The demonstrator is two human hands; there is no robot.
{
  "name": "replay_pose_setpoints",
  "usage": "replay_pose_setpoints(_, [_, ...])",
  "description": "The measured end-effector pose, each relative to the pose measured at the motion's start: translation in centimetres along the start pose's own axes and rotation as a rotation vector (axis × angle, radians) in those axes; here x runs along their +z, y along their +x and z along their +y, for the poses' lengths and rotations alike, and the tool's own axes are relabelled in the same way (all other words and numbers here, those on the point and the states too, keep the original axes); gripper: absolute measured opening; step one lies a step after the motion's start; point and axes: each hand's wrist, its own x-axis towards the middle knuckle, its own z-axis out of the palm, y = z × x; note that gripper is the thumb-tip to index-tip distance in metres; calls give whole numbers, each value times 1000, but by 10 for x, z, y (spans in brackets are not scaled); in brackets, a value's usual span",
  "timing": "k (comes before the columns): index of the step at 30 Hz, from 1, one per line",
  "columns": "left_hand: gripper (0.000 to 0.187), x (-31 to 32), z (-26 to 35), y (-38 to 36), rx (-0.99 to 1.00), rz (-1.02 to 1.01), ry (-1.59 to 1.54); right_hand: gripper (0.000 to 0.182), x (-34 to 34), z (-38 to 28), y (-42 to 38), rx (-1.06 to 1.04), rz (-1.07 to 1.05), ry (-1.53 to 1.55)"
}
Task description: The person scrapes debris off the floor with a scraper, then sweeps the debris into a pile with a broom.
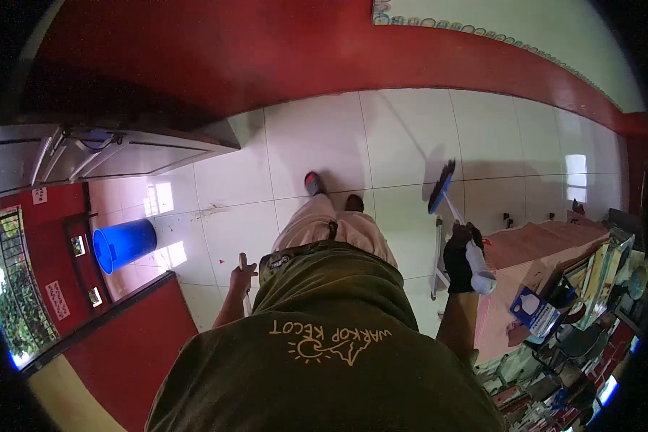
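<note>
My right hand (461, 243), in the right half of the head view, is wrapped round the white handle of a broom (442, 189). The broom's dark bristles and blue head point away from me, close over the white tiled floor (410, 122). Black cloth covers part of that hand and wrist, and the handle's rounded white end (484, 282) sticks up toward me. Low on the left, my left hand (243, 276) is closed round a pale stick (243, 260). Its rounded top shows above my fingers, while its lower part is mostly hidden by my arm and shirt.
A blue bin (124, 245) stands at the left by a doorway. Above it in view is a grey cabinet door (122, 155) with handles. A pink-covered table (507, 266) with a blue packet (534, 311) and stacked items is close on my right. Red walls (266, 50) border the floor.
</note>
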Motion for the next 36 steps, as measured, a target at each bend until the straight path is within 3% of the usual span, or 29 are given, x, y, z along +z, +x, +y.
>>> replay_pose_setpoints(4, [36, 15, 2, 31, -72, -17, 147, 17, 6, -22, 9, -67, -30, -60])
replay_pose_setpoints(7, [34, 28, -24, 89, 108, -142, 225, 15, 24, -31, 14, -53, -21, 52])
replay_pose_setpoints(9, [35, 40, 21, 92, 22, -124, 226, 15, 38, -33, 23, -25, -15, 155])
replay_pose_setpoints(11, [35, 58, 91, 86, -68, -93, 198, 13, 53, -38, 33, 52, -96, 837])
replay_pose_setpoints(13, [36, 73, 127, 114, 42, -135, 157, 18, 79, -29, 39, 131, -270, 1546])
replay_pose_setpoints(14, [36, 79, 137, 135, 141, -174, 134, 18, 87, -32, 44, 124, -270, 1540])
replay_pose_setpoints(16, [36, 92, 209, 140, 91, -137, 152, 25, 101, -40, 59, 391, -397, 1779])
replay_pose_setpoints(18, [35, 104, 269, 157, 145, -126, 234, 29, 118, -56, 73, 304, -428, 1769])
replay_pose_setpoints(19, [34, 107, 295, 159, 217, -115, 180, 18, 120, -75, 77, 141, -348, 1385])
replay_pose_setpoints(22, [34, 111, 365, 145, 338, -84, 19, 12, 143, -85, 88, 183, -334, 1284])
replay_pose_setpoints(25, [39, 114, 394, 147, 326, -156, 4, 14, 170, -112, 99, 75, -129, 973])
replay_pose_setpoints(28, [34, 122, 387, 142, 284, -32, 30, 25, 175, -174, 125, -342, -220, 125])
replay_pose_setpoints(30, [33, 128, 364, 131, 262, -4, -79, 26, 197, -218, 150, -52, -224, 588])
replay_pose_setpoints(34, [36, 153, 307, 92, -24, 65, 36, 22, 257, -244, 201, 172, -212, 391])
replay_pose_setpoints(36, [37, 168, 274, 70, -156, 57, 157, 17, 289, -249, 236, -112, -63, 259])
